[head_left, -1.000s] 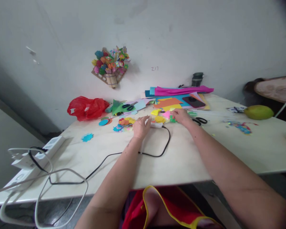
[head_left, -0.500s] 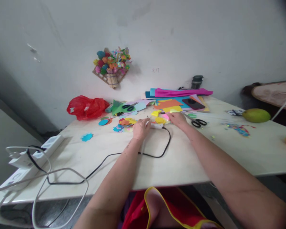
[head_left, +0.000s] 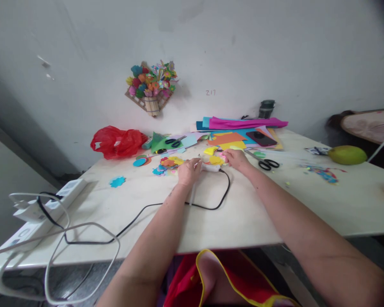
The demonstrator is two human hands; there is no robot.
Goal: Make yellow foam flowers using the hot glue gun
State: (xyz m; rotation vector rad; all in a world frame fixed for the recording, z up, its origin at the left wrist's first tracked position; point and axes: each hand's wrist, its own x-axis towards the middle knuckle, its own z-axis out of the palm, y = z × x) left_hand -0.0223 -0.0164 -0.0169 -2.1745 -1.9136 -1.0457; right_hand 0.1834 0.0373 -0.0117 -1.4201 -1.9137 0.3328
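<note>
My left hand [head_left: 189, 170] rests at the near edge of the paper pieces, fingers curled beside a white corded tool [head_left: 210, 167]; whether it grips anything is too small to tell. Orange flower-shaped cutouts [head_left: 168, 163] lie just left of it. Farther right, my right hand [head_left: 236, 159] has its fingers pressed together at a small pink piece [head_left: 223, 157]. Yellow cutouts [head_left: 215, 160] lie between the two hands. Black-handled scissors [head_left: 268, 164] rest to the right of my right hand.
A red plastic bag [head_left: 118, 143] and a blue flower cutout [head_left: 117, 182] are at the left. Cables cross near a power strip [head_left: 41, 213]. Coloured sheets [head_left: 230, 138], a phone [head_left: 260, 138] and a cup [head_left: 266, 109] stand behind; a green-yellow fruit [head_left: 347, 154] lies right.
The view has shifted slightly. The pink piece at my right fingertips shows less than before, and that hand has moved a little. My left hand has stayed nearly in place.
</note>
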